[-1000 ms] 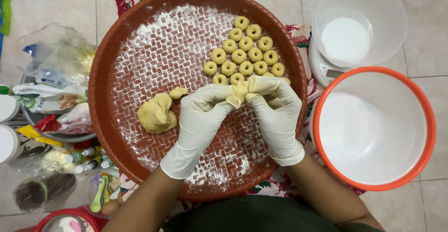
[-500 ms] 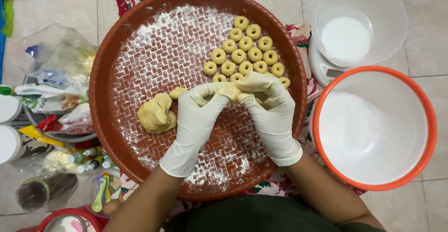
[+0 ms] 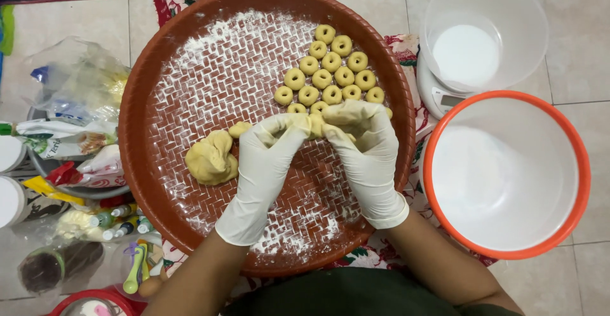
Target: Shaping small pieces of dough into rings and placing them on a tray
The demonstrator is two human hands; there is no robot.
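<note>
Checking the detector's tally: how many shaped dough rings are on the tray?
14 dough rings visible, clustered on the upper right of the red tray: two at the far end, three rows of about four below. The nearest row is partly behind the right hand, so more may be hidden.

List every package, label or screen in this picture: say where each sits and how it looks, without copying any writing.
Clear plastic bag: far left, crumpled, with yellow and blue inside.
White printed packet: left of the tray, flat, green and brown print.
Red-and-white pouch: below that packet, crumpled.
Small bottles: lower left, green and blue caps.
Scale screen: right of the tray, small grey window on a white body.
</note>
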